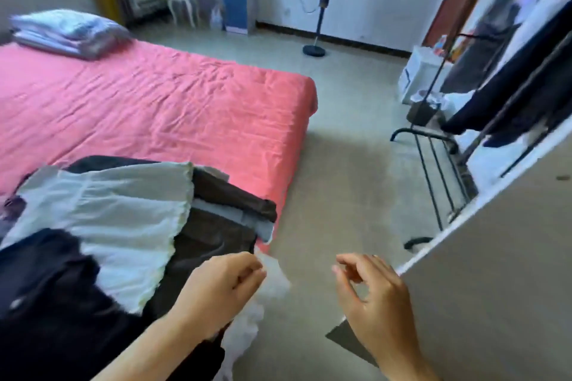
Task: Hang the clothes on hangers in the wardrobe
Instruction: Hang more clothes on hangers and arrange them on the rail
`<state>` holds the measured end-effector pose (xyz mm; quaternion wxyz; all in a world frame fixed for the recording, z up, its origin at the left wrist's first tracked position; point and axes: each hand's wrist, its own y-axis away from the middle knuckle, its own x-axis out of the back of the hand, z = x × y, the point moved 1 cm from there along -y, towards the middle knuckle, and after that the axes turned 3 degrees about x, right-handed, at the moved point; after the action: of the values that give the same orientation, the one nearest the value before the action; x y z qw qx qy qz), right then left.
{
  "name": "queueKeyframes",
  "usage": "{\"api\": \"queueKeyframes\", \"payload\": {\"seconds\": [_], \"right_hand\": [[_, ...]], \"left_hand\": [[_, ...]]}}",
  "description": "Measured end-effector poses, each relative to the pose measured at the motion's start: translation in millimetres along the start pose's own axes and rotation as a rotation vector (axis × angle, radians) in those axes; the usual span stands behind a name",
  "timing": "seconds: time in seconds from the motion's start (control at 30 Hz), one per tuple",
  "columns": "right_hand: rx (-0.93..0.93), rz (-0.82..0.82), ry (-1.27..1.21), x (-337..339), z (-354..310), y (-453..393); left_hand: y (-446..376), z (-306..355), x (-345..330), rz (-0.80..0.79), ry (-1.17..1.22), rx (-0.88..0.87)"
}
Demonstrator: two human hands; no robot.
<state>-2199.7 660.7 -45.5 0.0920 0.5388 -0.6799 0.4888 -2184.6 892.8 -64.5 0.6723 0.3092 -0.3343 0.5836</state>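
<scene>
The clothes pile (123, 226) on the bed (154, 102) lies directly beside the left hand (216, 291), curled loosely, empty; the right hand (374, 297), half-spread, is farther.

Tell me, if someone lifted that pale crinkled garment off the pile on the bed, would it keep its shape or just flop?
Probably flop. The pale crinkled garment already drapes over the darker clothes beneath, following their bumps, so it looks limp. Its thin, gathered fabric and frilly edge suggest it is light for its size. Lifted by one corner, it would likely hang and trail.
</scene>
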Motion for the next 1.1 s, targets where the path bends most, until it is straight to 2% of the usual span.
{"api": "queueKeyframes", "payload": {"seconds": [0.23, 0.43, 0.6, 0.8, 1.1], "right_hand": [[0.140, -0.330, -0.166, -155.8, -54.7, -60.8], [0.255, -0.621, -0.257, -257.8, -114.9, -103.7], [0.359, -0.782, -0.304, -327.1, -153.2, -130.2], [0.471, -0.989, -0.402, -411.3, -194.8, -133.1], [0.648, -1.289, -0.438, -555.6, -266.4, -103.9]], "left_hand": [[15.6, -137.1, 65.5, 0.008, -0.015, 0.383], [27.2, -222.0, 96.9, 0.138, 0.082, 0.643], [23.9, -265.8, 112.6, 0.287, 0.188, 0.802], [21.5, -300.8, 108.2, 0.376, 0.280, 0.973], [55.6, -355.4, 98.9, 0.516, 0.385, 1.416]]}}
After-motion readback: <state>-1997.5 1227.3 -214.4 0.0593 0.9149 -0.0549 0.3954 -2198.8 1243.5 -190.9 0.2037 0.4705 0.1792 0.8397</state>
